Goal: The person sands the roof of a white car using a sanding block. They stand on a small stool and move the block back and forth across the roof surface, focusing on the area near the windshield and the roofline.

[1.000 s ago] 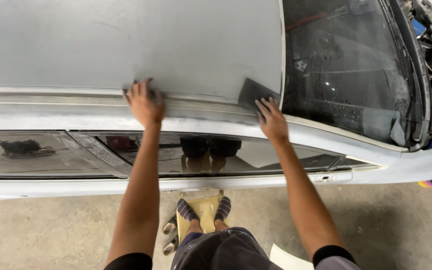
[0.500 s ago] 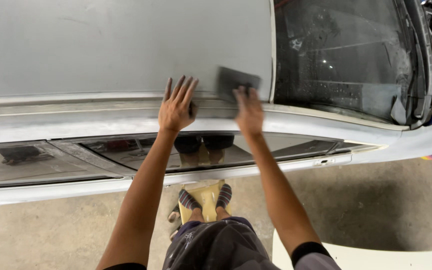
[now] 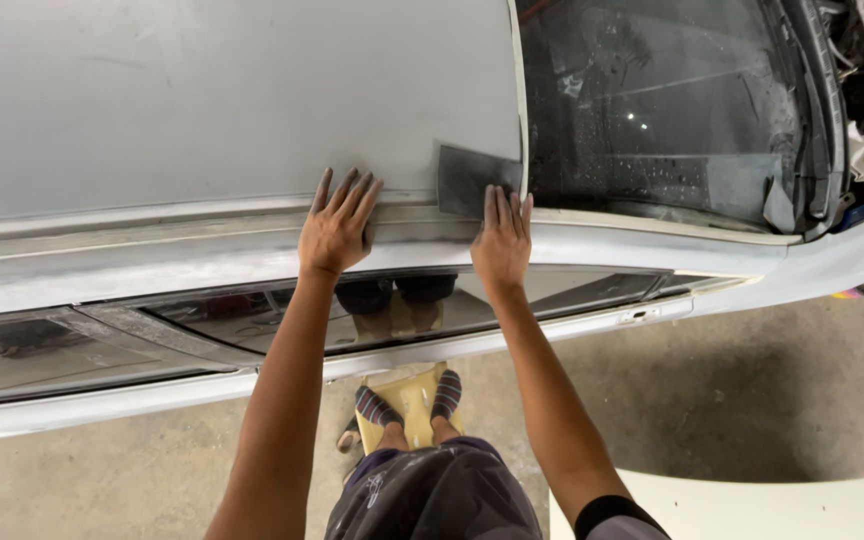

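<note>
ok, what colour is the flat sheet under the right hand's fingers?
Dark grey, a flat square abrasive sheet pressed on the pale grey car roof by the right hand; head view.

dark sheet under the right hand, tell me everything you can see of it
The dark sheet is a thin, flat, roughly rectangular piece of dark grey material that looks like abrasive paper. It lies flat on the dull grey car roof, near the roof's side edge and just beside the windscreen. The right hand presses on its lower right corner with the fingertips, covering that part. The left hand rests flat on the roof edge beside it, apart from the sheet.
</note>
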